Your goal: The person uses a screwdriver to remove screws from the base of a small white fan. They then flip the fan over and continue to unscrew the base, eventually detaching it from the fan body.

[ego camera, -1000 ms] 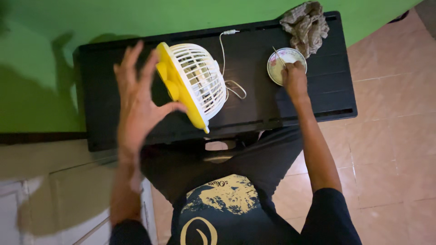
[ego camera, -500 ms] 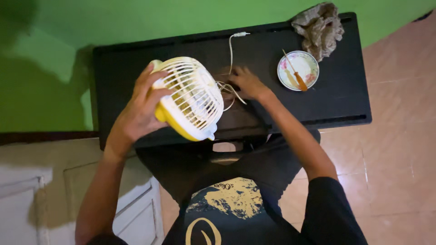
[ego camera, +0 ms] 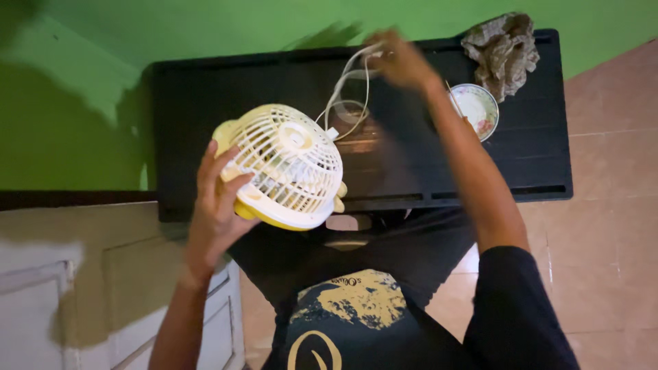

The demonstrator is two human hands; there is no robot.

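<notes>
Here, nearest to the camera, the person wears a black shirt with a yellow print, and sits or stands just before a black tabletop (ego camera: 205, 89). The left hand (ego camera: 216, 205) is raised over the near edge of the tabletop, and its grip is closed on a small fan (ego camera: 288, 164): the fingers (ego camera: 229, 188) lie over the white grille, and the palm seems to support the yellow body from below. The fan is tilted, its round white grille turned up to the camera, and it hangs above the tabletop, not resting on it. From the back of the fan a white cable (ego camera: 346, 89) goes up and away in a loop. Farther on, the right hand (ego camera: 404, 62) is stretched over the far part of the tabletop; its grip is closed on the upper end of the cable, but the hand is blurred, so the fingers cannot be told one from another. To the right of this hand, a small round bowl (ego camera: 476, 109) stands on the tabletop; it is white inside with a flower pattern, and a thin stick or utensil leans in it at the left rim. What else it contains I cannot tell. Just behind the bowl, touching the far edge, lies a crumpled grey-brown cloth (ego camera: 504, 48). Beyond the tabletop is a green wall (ego camera: 171, 27).
</notes>
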